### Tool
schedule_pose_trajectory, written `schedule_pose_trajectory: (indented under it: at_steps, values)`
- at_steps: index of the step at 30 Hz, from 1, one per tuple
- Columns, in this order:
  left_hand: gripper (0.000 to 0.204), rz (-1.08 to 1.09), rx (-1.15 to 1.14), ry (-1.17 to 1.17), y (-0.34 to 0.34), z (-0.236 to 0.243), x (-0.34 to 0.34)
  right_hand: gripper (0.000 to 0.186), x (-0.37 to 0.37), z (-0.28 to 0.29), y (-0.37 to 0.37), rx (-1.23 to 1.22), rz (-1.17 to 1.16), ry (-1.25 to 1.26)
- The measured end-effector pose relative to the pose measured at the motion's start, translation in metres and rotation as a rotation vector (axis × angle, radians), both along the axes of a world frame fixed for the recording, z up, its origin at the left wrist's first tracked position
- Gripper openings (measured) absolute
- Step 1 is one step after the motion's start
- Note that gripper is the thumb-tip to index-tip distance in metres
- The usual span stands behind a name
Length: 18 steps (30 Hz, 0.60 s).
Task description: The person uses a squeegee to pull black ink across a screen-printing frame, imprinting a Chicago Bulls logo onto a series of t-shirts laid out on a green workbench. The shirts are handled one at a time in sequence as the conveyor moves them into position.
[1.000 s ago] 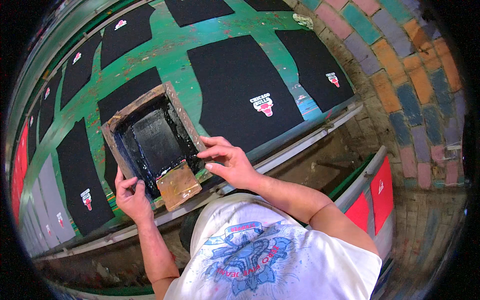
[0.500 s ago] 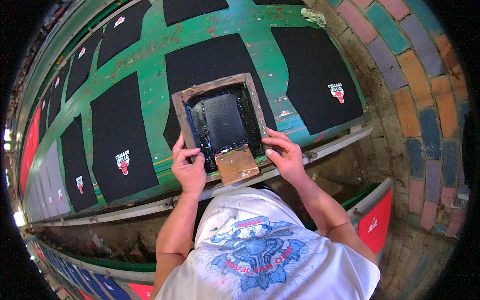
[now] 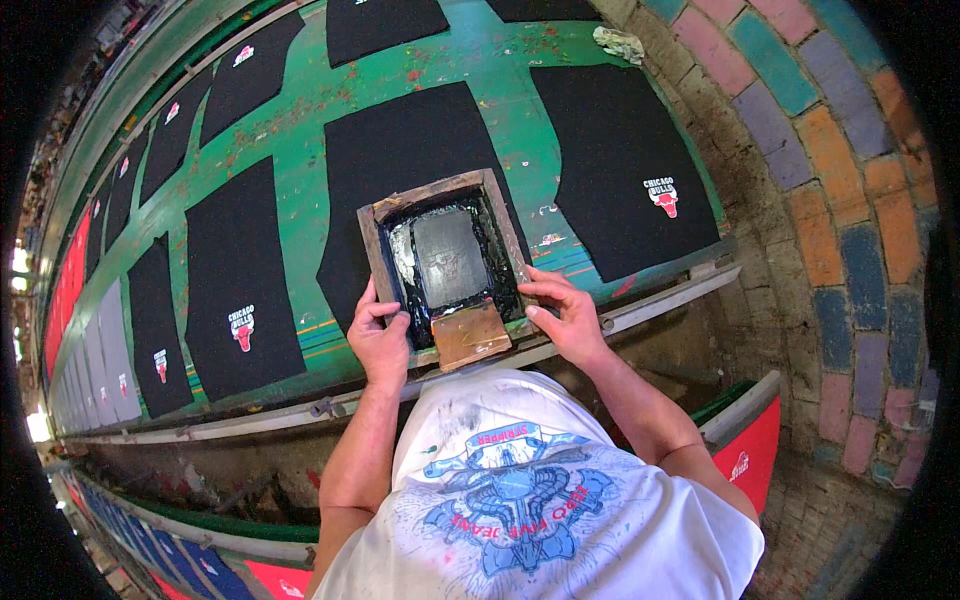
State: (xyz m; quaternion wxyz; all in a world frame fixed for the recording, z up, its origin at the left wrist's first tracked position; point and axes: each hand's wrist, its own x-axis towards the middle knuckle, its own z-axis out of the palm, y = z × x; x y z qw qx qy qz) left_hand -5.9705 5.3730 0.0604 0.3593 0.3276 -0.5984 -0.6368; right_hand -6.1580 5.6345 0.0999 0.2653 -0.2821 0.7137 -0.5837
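A wooden printing screen frame [image 3: 442, 196] smeared with black ink lies on a black fabric panel [image 3: 400, 150] on the long green table [image 3: 300, 150]. My left hand [image 3: 380, 338] grips the frame's left near edge. My right hand [image 3: 566, 315] grips its right near corner. A flat wooden squeegee block [image 3: 470, 336] rests inside the frame at its near end, between my two hands.
More black fabric panels line the table; the one to the right [image 3: 610, 170] and one to the left [image 3: 235, 270] carry a small red and white print. A crumpled rag [image 3: 618, 43] lies at the table's far right. Coloured brick paving [image 3: 830, 200] runs alongside on the right.
The frame has shifted rightward along the table, from a panel further left onto the unprinted panel. Both hands stayed on its near edge.
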Motion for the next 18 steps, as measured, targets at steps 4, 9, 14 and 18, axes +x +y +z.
schedule_pose_trajectory:
  at_steps: [4,9,14,18]
  values:
    - [0.023,-0.002,0.003,-0.009,0.0,0.0,0.0,0.043,0.0,0.002,0.0,-0.028,0.005,-0.042]
    - [0.022,-0.001,0.0,-0.026,0.0,0.002,-0.001,0.044,0.001,0.0,0.001,-0.057,-0.008,-0.075]
    - [0.022,-0.002,-0.012,-0.028,0.001,0.004,-0.001,0.045,0.001,-0.003,0.002,-0.031,0.001,-0.029]
    - [0.023,-0.006,0.0,-0.039,0.0,0.003,-0.001,0.043,0.004,0.007,-0.001,-0.044,-0.044,-0.103]
